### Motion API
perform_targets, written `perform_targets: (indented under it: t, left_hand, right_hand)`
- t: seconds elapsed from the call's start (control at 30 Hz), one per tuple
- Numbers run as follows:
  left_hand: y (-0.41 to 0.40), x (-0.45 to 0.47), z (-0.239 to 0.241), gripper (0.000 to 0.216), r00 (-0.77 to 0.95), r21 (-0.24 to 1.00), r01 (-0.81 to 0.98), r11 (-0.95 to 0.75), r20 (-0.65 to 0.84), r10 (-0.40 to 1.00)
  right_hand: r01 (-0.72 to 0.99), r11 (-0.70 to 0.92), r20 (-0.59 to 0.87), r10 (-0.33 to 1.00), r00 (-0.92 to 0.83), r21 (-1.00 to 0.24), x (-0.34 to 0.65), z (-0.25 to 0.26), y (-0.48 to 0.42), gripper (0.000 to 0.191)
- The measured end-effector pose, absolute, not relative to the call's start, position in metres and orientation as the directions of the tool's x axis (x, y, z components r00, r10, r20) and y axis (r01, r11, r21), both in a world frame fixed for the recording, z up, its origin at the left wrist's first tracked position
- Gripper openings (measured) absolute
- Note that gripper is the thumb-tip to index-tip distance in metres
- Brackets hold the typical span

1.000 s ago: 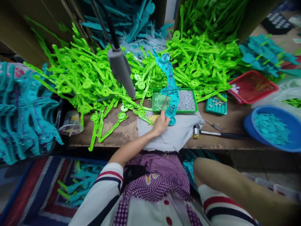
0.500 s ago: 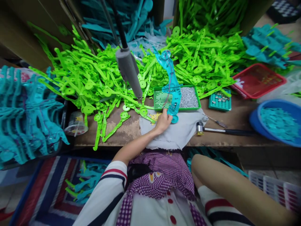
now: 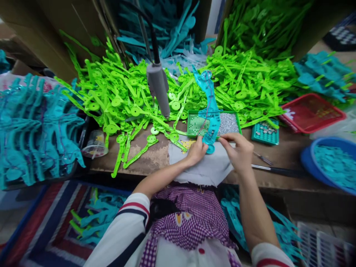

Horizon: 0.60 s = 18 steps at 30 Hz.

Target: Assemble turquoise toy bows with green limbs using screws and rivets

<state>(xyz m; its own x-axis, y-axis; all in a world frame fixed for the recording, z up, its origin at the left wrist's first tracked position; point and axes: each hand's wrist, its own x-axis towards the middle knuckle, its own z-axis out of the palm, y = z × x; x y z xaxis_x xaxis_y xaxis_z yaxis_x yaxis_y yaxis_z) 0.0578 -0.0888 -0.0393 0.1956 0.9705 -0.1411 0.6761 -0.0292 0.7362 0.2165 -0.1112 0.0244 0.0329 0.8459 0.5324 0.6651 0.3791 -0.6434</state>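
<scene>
Teal pc [image 3: 213,115] in LH [image 3: 196,152]; RH [image 3: 240,152] grip unclear

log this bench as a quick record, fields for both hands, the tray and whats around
left hand: holds lower end of a teal part
right hand: pinched, right of that part; cannot tell if anything is held
green tray: beyond the hands, silvery pieces in its right side
cloth: grey, under left hand
farther right: blue tub, red tray
back: heaped green parts
</scene>
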Motion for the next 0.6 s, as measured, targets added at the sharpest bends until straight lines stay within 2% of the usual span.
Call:
perform_targets:
  t: [0.07,0.13,0.27,0.4,0.6]
  left_hand:
    - [-0.089,0.058,-0.039,0.025,0.203,0.742,0.669,-0.033,-0.139,0.969]
    - [-0.089,0.057,-0.039,0.024,0.21,0.746,0.665,-0.038,-0.138,0.968]
    - [-0.089,0.057,-0.04,0.025,0.212,0.746,0.665,-0.041,-0.136,0.968]
    - [-0.089,0.057,-0.041,0.023,0.224,0.758,0.65,-0.056,-0.121,0.967]
    - [-0.088,0.058,-0.043,0.026,0.224,0.782,0.621,-0.051,-0.114,0.968]
  right_hand:
    - [0.687,0.423,0.578,0.816,-0.005,-0.591,0.213,0.012,-0.1,0.016]
    - [0.745,0.437,0.621,0.783,-0.039,-0.505,0.211,-0.004,-0.087,0.018]
    - [0.851,0.378,0.613,0.785,-0.087,-0.363,0.211,-0.03,-0.071,0.021]
    - [0.864,0.359,0.598,0.797,-0.086,-0.353,0.211,-0.041,-0.073,0.022]
    - [0.868,0.383,0.681,0.729,-0.073,-0.317,0.215,-0.045,-0.07,0.024]
